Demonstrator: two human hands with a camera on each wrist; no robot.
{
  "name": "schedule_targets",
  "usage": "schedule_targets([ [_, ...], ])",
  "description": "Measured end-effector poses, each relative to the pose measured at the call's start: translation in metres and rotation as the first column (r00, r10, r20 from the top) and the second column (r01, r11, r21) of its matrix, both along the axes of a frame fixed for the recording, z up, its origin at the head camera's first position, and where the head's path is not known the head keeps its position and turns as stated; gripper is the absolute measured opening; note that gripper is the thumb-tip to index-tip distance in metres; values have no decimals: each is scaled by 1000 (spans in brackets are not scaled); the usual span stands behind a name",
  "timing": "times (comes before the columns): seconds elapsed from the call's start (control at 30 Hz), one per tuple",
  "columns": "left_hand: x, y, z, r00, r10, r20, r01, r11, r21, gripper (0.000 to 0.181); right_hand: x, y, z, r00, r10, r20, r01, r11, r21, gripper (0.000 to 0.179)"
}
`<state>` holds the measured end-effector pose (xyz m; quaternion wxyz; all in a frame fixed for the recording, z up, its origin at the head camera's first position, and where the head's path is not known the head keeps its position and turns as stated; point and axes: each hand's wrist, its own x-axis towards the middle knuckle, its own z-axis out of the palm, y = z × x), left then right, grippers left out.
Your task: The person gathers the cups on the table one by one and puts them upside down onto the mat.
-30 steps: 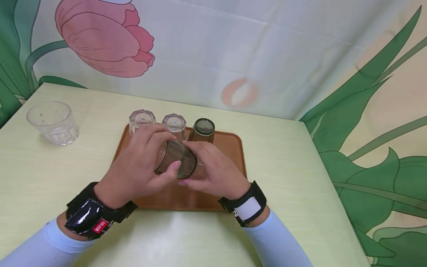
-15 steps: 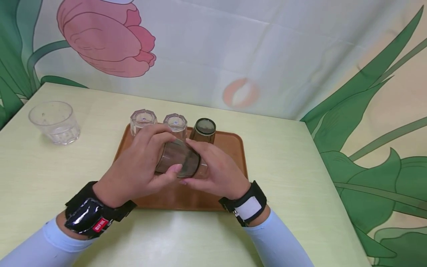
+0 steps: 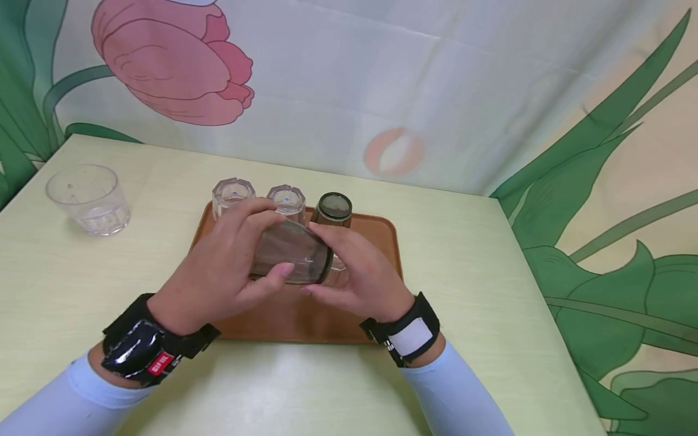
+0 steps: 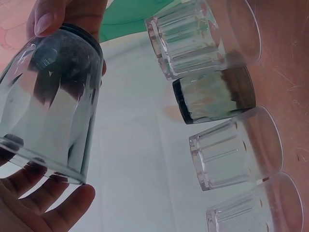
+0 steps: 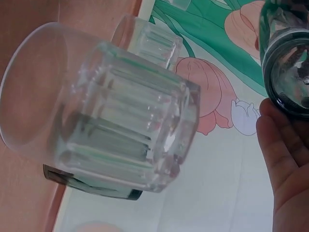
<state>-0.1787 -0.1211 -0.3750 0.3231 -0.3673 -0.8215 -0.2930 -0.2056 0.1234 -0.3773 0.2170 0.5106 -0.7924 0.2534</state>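
A smoked-grey glass tumbler [image 3: 293, 248] lies sideways in the air between my two hands, above the tray. My left hand [image 3: 223, 266] grips its open end, the thumb along the near side and fingers over the top. At the base end, the thumb and fingers of my right hand [image 3: 362, 275] pinch the thick dark edge. The left wrist view shows the tumbler [image 4: 58, 104] between the left hand's fingertips at the rim and the right hand at the base. Just past the right hand, a clear glass [image 5: 125, 116] stands upside down, partly hidden in the head view.
Under the hands lies a brown tray [image 3: 376, 236]. Along its back edge stand a clear glass [image 3: 233, 192], another clear glass [image 3: 286, 200] and a grey glass [image 3: 334, 208], all upside down. A wider clear glass [image 3: 89, 200] stands upright on the table at left. A flower-printed cloth [image 3: 305, 91] hangs behind.
The grey tumbler has turned a little between the hands, its base end shifting right and slightly up. The right hand has moved slightly right with it. The other glasses have stayed put.
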Motion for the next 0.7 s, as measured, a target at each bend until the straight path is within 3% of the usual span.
schedule_targets([
  [0.3, -4, -9, -3, 998, 5, 56, -3, 999, -36, 68, -4, 4, 0, 999, -9, -44, 9, 1000, -17, 82],
  [0.7, -1, -33, 0, 974, 127, 190, -125, 992, -22, 56, -5, 5, 3, 999, -15, -44, 13, 999, -44, 81],
])
